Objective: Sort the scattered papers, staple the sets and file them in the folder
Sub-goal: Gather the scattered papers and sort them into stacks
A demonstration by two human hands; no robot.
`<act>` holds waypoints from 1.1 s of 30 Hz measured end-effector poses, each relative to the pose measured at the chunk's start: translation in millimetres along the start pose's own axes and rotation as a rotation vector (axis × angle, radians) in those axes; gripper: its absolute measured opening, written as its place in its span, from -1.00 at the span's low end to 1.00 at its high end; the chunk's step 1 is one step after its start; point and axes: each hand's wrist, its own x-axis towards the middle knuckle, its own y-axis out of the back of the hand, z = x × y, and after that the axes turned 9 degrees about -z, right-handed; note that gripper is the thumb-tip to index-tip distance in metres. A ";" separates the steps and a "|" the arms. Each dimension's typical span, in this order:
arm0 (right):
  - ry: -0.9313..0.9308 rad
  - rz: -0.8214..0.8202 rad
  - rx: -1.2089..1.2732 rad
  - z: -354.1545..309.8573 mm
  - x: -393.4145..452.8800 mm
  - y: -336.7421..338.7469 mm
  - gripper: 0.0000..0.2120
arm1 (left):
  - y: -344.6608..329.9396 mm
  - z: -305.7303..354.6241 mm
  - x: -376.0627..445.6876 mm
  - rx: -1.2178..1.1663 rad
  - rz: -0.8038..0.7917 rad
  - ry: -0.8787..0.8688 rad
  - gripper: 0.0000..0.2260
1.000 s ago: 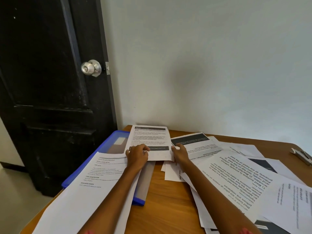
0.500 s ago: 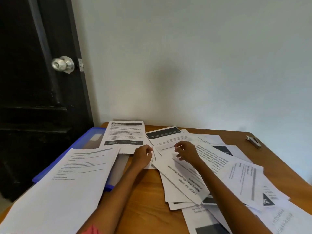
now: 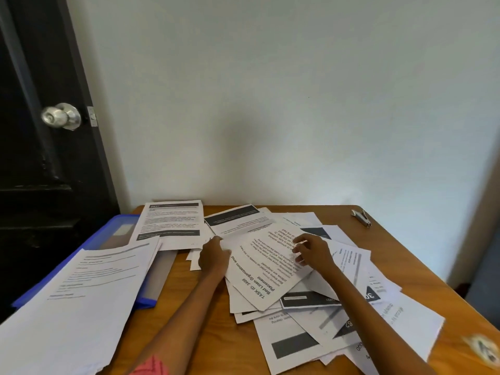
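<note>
Scattered printed papers (image 3: 319,323) lie in a loose heap across the middle and right of the wooden table (image 3: 205,331). On top of the heap is a sheet headed "TASK ID: 3409" (image 3: 259,277), turned askew. My left hand (image 3: 213,257) pinches that sheet's left edge. My right hand (image 3: 313,251) rests on its far right part with fingers spread. A blue folder (image 3: 108,235) lies at the table's left, partly under a dark-banded sheet (image 3: 170,226) and a large white stack (image 3: 81,299). A small stapler (image 3: 361,217) sits at the far right corner.
A black door with a metal knob (image 3: 61,116) stands to the left of the table. A pale wall runs behind it. The table's right edge falls away beside the stapler. A blurred patterned object (image 3: 481,347) lies at the near right.
Both hands left the dark-banded sheet on the folder and moved right to the heap. The "TASK ID" sheet now lies on top between them. The view swung right.
</note>
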 end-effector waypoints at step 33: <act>0.217 0.222 0.490 -73.2 -48.7 50.2 -0.87 | 79.6 43.9 -55.8 -0.669 -0.042 -0.113 -0.34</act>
